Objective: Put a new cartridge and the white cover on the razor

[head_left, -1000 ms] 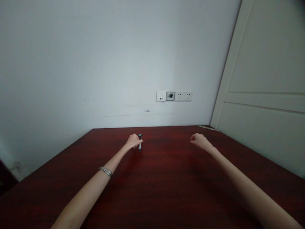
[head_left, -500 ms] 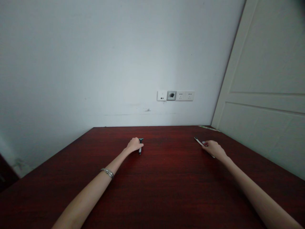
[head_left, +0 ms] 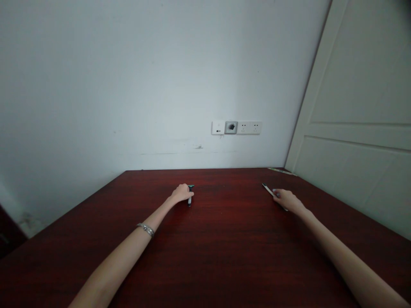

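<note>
Razor [head_left: 189,201] and white stick [head_left: 268,189], one at each hand

The razor is on the left part of the bench [head_left: 205,248], near the far edge, with its head toward the wall [head_left: 128,64]. The fingers of the left hand [head_left: 182,193] are bent in and look pinched on it, with hardly any gap. The white stick is well apart from it, on the right, lying at a slant with a dark tip at its far end. The fingers of the right hand [head_left: 287,200] curl in close and seem to have hold of it.

So each hand has its own thing; that much is done. Both things look low, on the bench or very near it. Neither hand has let go yet.

Some bits are hard to see. The left hand covers part of the razor, and most of its fingers are tucked away. The right hand hides part of the stick, so I cannot tell what it is. A bracelet [head_left: 147,230] is round the left arm. Both arms are cut off below.
</note>
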`<state>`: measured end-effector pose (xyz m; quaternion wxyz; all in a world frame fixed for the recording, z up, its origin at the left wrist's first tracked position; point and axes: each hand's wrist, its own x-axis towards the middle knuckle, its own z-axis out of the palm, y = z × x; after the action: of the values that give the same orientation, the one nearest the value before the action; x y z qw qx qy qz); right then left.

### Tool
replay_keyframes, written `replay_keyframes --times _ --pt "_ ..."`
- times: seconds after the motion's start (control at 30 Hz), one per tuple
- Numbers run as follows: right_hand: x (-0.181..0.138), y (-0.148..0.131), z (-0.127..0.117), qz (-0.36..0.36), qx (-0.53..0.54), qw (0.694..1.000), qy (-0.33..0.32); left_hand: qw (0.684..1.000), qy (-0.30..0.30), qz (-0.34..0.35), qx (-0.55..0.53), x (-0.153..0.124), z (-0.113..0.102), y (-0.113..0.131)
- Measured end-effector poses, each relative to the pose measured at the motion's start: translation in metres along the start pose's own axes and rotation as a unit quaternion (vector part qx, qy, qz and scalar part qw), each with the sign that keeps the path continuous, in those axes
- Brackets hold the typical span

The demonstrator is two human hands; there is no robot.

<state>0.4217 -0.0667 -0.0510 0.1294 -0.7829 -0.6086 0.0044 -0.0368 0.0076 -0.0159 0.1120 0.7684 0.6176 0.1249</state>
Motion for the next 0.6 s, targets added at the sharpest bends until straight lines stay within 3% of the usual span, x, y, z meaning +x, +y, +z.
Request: replay_keyframes --times 0.2,0.33,0.43,0.6 --pt "-0.002 -0.005 0.002 -0.069 0.006 0.998 0.003 1.0 0.003 0.007 0.004 -0.002 -0.002 0.001" --pt "-0.008 -0.026 -0.006 -0.09 0.019 0.996 0.008 1.0 0.007 -0.003 -0.002 -0.004 -0.001 0.001" --pt "-0.019 -0.059 -0.015 -0.117 0.029 0.993 -0.001 1.0 0.013 -0.002 -0.01 -0.004 0.0 0.001" --pt "-0.043 -0.137 -0.02 -0.165 0.08 0.983 0.008 1.0 0.012 -0.007 -0.011 -0.005 0.003 0.001"
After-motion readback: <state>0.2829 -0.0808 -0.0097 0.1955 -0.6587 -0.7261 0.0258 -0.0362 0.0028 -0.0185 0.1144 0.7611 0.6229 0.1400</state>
